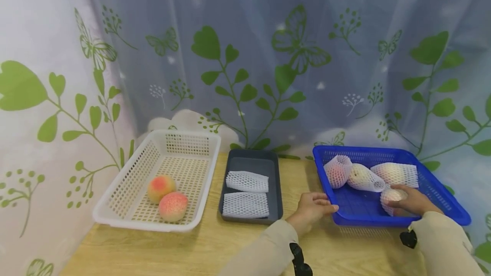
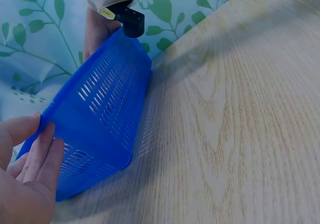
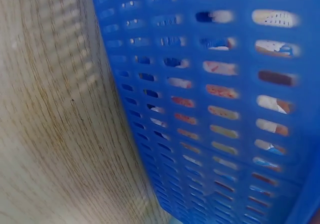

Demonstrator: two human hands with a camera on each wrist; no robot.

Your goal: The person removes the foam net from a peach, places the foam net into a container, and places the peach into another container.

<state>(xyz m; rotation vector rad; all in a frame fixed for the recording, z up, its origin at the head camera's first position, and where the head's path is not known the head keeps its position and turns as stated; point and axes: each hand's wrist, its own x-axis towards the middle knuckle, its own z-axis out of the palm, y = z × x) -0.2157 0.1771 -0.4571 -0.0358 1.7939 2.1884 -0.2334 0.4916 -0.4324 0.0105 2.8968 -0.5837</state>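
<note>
A blue plastic basket (image 1: 368,212) stands at the right of the table. My left hand (image 1: 312,210) pinches its near-left rim, the thumb on one side and the fingers against the outer wall, as the left wrist view also shows. Inside the basket my right hand (image 1: 414,200) grips a peach in a white foam net (image 1: 392,198) near the front wall. Behind it lie several more netted fruits, among them a reddish one (image 1: 338,171) and a pale yellow one (image 1: 362,176). In the right wrist view the slotted basket wall (image 3: 200,144) hides this hand.
A dark grey tray (image 1: 251,159) with two white foam nets (image 1: 245,205) stands mid-table. At the left, a white basket (image 1: 153,225) holds two bare peaches (image 1: 174,207). A patterned curtain (image 1: 245,76) hangs close behind all three containers.
</note>
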